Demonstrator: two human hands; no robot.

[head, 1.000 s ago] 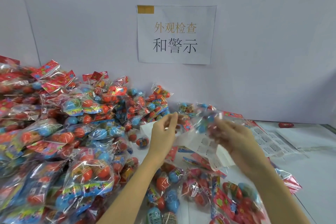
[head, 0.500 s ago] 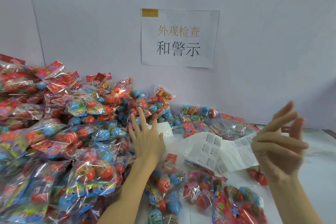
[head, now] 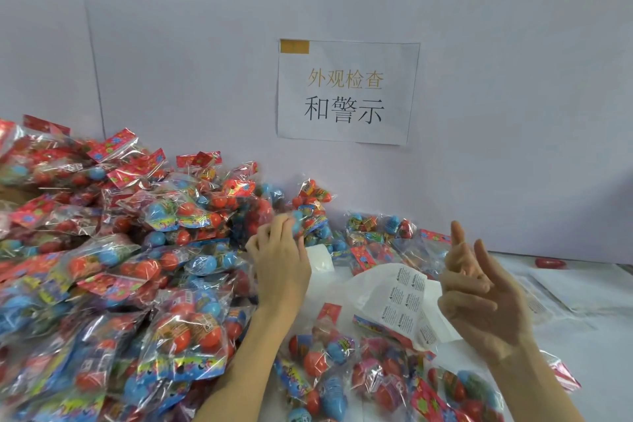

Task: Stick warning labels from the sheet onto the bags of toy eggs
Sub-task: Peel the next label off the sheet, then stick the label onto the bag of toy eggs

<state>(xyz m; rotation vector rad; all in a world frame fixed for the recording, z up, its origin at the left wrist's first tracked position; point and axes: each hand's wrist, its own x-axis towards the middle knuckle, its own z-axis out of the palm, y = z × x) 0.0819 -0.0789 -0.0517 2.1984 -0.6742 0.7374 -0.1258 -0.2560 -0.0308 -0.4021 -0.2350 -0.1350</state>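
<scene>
Since half a second ago, left hand (head: pixel 281 264) has curled onto a bag (head: pixel 305 219) mid-frame; right hand (head: pixel 479 298) hangs open, empty, beside label sheet (head: pixel 404 298). Bags look light, crinkly, slippery; pinch the header.

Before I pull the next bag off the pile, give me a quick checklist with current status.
1. Left hand has fingers on a bag at the pile's edge: ok, though a firm grip: cannot tell.
2. Right hand free: ok, raised, holding nothing.
3. Label sheet within reach: ok, lying crumpled between the hands.
4. Labels left on the sheet: ok, several printed ones show.
5. Label ready on a fingertip: not ok.
</scene>
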